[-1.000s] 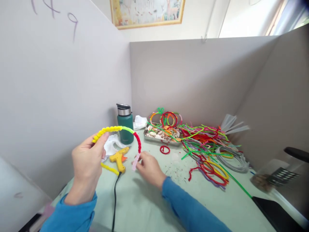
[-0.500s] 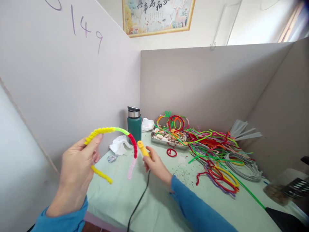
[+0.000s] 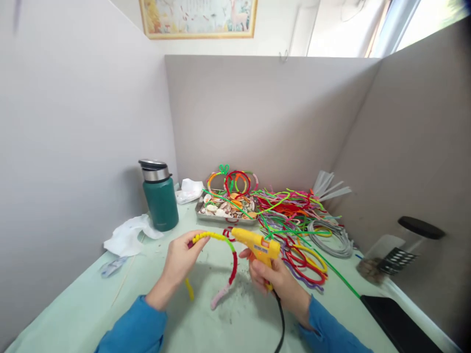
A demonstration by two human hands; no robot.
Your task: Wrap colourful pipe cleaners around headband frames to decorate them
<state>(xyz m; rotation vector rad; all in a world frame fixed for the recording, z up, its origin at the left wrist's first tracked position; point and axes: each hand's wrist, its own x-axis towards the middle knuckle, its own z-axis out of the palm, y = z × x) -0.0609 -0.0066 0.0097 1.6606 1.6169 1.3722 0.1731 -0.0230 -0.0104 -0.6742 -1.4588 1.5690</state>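
Left of centre, my left hand (image 3: 183, 258) pinches a curved pipe-cleaner strip (image 3: 234, 264) at its yellow part. The strip runs from yellow through green and red to a pale pink end that hangs over the table, while a loose yellow end shows below the hand. My right hand (image 3: 275, 277) is wrapped round the handle of a yellow glue gun (image 3: 257, 245). Its nozzle points left, close to the green and red part of the strip; whether they touch I cannot tell. A black cord (image 3: 281, 318) hangs from the handle.
A green bottle (image 3: 161, 203) and white tissue (image 3: 130, 235) stand left. Behind the hands are a metal tray (image 3: 228, 218) of shells and several pipe-cleaner rings (image 3: 237, 172). Tangled pipe cleaners (image 3: 290, 206), a grey wire coil (image 3: 344, 245), a lidded jar (image 3: 401, 250) and a black object (image 3: 397, 321) lie right.
The view has swung right. The strip and my left hand are now lower, over the table. The glue gun has turned into side view, its nozzle beside the strip's green and red part.
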